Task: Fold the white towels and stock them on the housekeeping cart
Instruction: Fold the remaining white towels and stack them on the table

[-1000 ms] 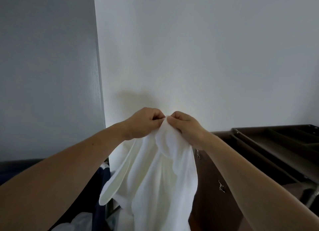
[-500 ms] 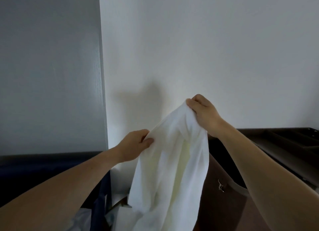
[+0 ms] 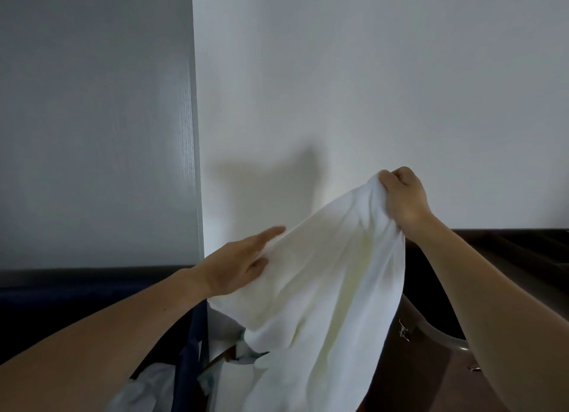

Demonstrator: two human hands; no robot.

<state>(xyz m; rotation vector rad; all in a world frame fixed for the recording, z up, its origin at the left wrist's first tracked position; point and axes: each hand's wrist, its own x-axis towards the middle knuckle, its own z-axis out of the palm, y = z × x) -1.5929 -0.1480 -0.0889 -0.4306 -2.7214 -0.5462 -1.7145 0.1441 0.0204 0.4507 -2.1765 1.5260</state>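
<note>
Two bare arms reach forward from the bottom corners of the view and hold a white towel (image 3: pixel 323 288) up between them, in front of the person's chest.

Nearest, at the bottom edge, the lower part of the towel hangs loose and runs out of the view. Bottom left, beside it, loose white linen (image 3: pixel 144 387) lies in a dark blue fabric bag (image 3: pixel 191 334).

A little farther out, the left hand (image 3: pixel 237 264) is the lower of the two. It pinches the towel's upper edge: the thumb lies on the front of the cloth, the index finger points straight along the edge, and the other fingers are hidden behind the cloth. The right hand (image 3: pixel 403 196) is higher and farther right. Its fingers are curled tight round a bunched corner of the towel. The top edge slopes up from the left hand to the right, with creases fanning down from both grips.

Behind the towel on the right stands a dark brown cart (image 3: pixel 431 377), with a curved metal rail (image 3: pixel 443 337) and a small metal clip (image 3: pixel 403 331) on its side. Its top tray (image 3: pixel 523 245) is too dim to make out.

Farthest back is a plain white wall (image 3: pixel 369 88), carrying a soft shadow (image 3: pixel 268 180) of the hands and cloth. A grey panel (image 3: pixel 92 119) fills the left.
</note>
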